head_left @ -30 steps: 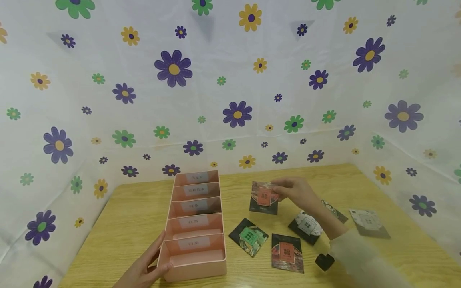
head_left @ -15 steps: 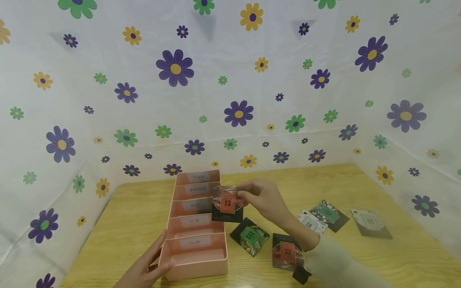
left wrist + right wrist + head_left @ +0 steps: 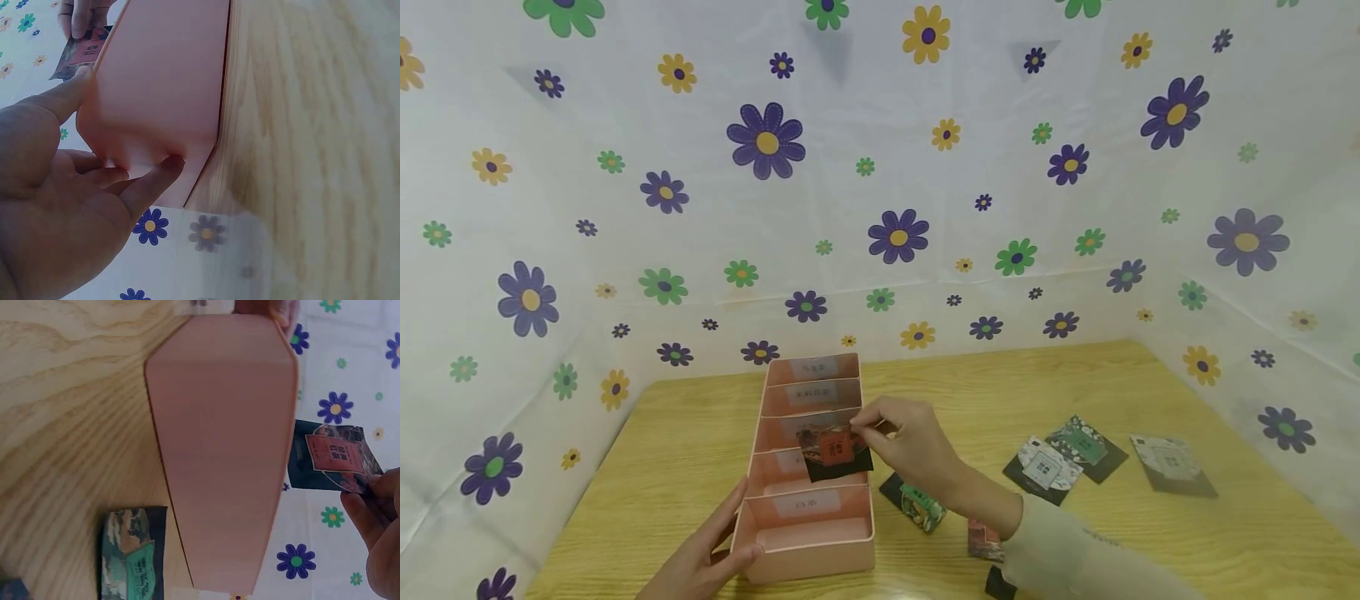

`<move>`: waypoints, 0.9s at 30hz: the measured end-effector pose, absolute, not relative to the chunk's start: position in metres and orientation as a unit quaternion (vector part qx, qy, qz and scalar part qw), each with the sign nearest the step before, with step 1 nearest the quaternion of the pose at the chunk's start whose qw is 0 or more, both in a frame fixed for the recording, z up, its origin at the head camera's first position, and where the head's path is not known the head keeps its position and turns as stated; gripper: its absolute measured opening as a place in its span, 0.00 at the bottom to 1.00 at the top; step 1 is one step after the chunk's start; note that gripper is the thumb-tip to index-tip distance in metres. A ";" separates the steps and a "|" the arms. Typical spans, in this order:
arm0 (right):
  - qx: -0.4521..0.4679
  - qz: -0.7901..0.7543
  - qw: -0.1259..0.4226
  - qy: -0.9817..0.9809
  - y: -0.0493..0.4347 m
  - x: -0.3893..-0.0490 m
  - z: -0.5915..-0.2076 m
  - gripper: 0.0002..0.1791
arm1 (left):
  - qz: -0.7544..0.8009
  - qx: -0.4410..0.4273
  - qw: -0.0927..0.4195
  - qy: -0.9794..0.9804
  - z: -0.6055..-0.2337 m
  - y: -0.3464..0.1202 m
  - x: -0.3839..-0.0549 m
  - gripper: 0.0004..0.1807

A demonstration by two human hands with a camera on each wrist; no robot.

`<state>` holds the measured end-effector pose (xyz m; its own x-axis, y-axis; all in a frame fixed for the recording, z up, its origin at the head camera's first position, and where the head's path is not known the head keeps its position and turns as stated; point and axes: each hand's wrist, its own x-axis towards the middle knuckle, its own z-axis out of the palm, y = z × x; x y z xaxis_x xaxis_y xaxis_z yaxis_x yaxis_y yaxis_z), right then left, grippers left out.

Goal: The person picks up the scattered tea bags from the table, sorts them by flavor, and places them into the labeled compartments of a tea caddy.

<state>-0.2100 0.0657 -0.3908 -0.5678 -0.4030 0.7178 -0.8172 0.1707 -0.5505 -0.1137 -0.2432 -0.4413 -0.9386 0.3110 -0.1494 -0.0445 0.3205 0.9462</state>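
In the head view, a long pink divided box (image 3: 812, 560) with labelled compartments stands on the wooden table. My left hand (image 3: 703, 554) grips its near left corner, thumb over the rim and fingers along the side. My right hand (image 3: 917, 450) pinches a dark tea sachet with a red label (image 3: 837, 450) by its upper edge, thumb against fingers. That sachet hangs tilted over the middle compartments, overlapping a divider. In the right wrist view the sachet (image 3: 331, 456) shows beyond the box's rim, with the right hand (image 3: 382, 531) at one corner.
Right of the box lie a green-labelled sachet (image 3: 923, 510) and a red-labelled one (image 3: 983, 540), both partly covered by the right arm. A small black item (image 3: 1000, 582) is by the sleeve. Farther right are white-labelled (image 3: 1043, 468), dark green-labelled (image 3: 1084, 446) and pale (image 3: 1172, 462) sachets.
My right hand has carried the red-labelled sachet leftward from above the table to over the box, lowering and tilting it. The left hand keeps its grip on the box corner.
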 end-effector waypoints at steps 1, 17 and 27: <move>0.421 0.488 0.211 -0.735 0.065 -0.209 -0.392 0.08 | 0.577 0.084 0.154 0.798 -0.441 -0.243 -0.114 0.47; 0.447 0.477 0.216 -0.725 0.057 -0.200 -0.397 0.10 | 0.577 0.092 0.162 0.795 -0.442 -0.245 -0.115 0.46; 0.493 0.391 0.139 -0.764 0.065 -0.187 -0.405 0.07 | 0.576 0.090 0.167 0.795 -0.444 -0.245 -0.116 0.46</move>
